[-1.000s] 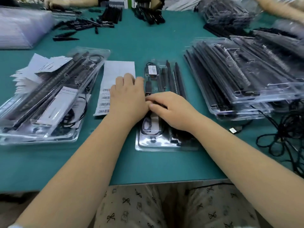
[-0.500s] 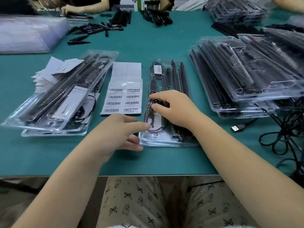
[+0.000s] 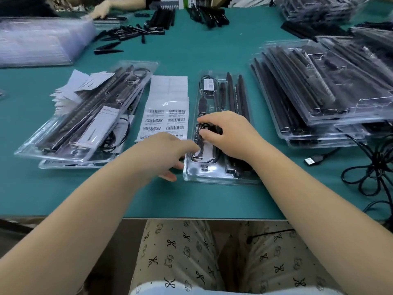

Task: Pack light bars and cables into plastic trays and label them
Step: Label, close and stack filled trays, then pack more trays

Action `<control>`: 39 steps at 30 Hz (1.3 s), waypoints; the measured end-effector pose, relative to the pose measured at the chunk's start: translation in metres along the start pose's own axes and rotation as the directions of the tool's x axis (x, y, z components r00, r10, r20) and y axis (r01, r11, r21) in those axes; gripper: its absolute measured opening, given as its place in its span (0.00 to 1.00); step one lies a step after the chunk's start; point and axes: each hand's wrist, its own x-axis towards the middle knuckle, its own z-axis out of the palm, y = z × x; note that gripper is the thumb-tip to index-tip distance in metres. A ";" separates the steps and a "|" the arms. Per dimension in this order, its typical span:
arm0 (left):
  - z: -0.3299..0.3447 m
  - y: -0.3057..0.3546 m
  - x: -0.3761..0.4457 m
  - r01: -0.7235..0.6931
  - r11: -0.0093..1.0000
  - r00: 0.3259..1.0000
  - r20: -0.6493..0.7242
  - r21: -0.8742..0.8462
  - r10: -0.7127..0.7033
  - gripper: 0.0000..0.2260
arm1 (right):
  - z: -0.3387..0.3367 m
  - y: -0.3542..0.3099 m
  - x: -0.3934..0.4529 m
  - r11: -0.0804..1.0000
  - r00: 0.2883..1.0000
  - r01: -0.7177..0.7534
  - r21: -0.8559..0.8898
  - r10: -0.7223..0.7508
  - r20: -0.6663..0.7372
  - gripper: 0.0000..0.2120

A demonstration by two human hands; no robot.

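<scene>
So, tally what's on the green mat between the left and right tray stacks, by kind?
Clear plastic tray holding black light bars: 1
White label sheets: 2, barcoded sheet overlapping blank sheet
Hands at that tray: 2, left hand, right hand pinching the black cable
Total: 5

Under the right hand, a glossy clear plastic tray holds matt black cable; beside it, a smooth paper label sheet.
</scene>
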 end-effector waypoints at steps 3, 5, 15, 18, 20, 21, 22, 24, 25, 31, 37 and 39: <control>-0.006 0.005 -0.008 0.058 0.965 0.998 0.018 -0.257 -0.055 0.10 | 0.000 0.001 0.000 1.000 1.000 -0.004 -0.002 0.004 -0.009 0.17; -0.013 0.006 -0.012 0.102 0.915 0.991 0.125 -0.391 -0.057 0.24 | 0.000 0.001 -0.001 1.000 1.000 -0.007 0.007 0.007 -0.017 0.17; -0.013 0.012 -0.012 0.188 0.789 0.979 0.180 -0.584 -0.100 0.22 | -0.003 0.001 -0.004 0.998 0.999 -0.022 0.060 0.024 -0.031 0.17; -0.005 0.008 -0.007 0.164 0.786 0.981 0.183 -0.596 -0.066 0.13 | -0.005 0.002 -0.005 0.994 0.998 -0.020 0.109 0.027 -0.062 0.17; 0.001 0.007 -0.003 0.107 0.815 0.982 0.190 -0.569 0.004 0.10 | -0.007 0.003 -0.007 0.984 0.993 -0.024 0.177 0.043 -0.108 0.16; 0.003 0.006 -0.001 0.075 0.845 0.980 0.196 -0.530 0.036 0.11 | -0.008 0.003 -0.008 0.977 0.989 -0.021 0.213 0.052 -0.140 0.16; 0.005 0.005 0.001 0.041 0.877 0.976 0.205 -0.478 0.066 0.14 | -0.009 0.003 -0.008 0.971 0.983 -0.015 0.240 0.058 -0.173 0.16; 0.012 0.003 0.004 -0.002 0.899 0.967 0.227 -0.439 0.113 0.25 | -0.010 0.003 -0.008 0.967 0.972 -0.009 0.256 0.069 -0.227 0.16; 0.017 0.002 0.005 0.012 0.887 0.967 0.233 -0.462 0.108 0.30 | -0.011 0.003 -0.007 0.968 0.967 -0.011 0.252 0.074 -0.242 0.16; 0.030 -0.008 0.013 0.011 0.801 0.985 0.144 -0.599 0.094 0.31 | -0.010 0.002 -0.006 0.986 0.958 0.002 0.164 0.045 -0.282 0.16; 0.029 -0.013 0.013 0.019 0.734 0.984 0.142 -0.679 0.106 0.27 | -0.025 0.008 -0.010 0.875 0.794 -0.192 0.444 0.404 -0.455 0.20; 0.024 -0.016 0.011 0.011 0.724 0.984 0.136 -0.690 0.114 0.30 | -0.028 0.004 -0.011 0.825 0.779 -0.221 0.519 0.470 -0.415 0.22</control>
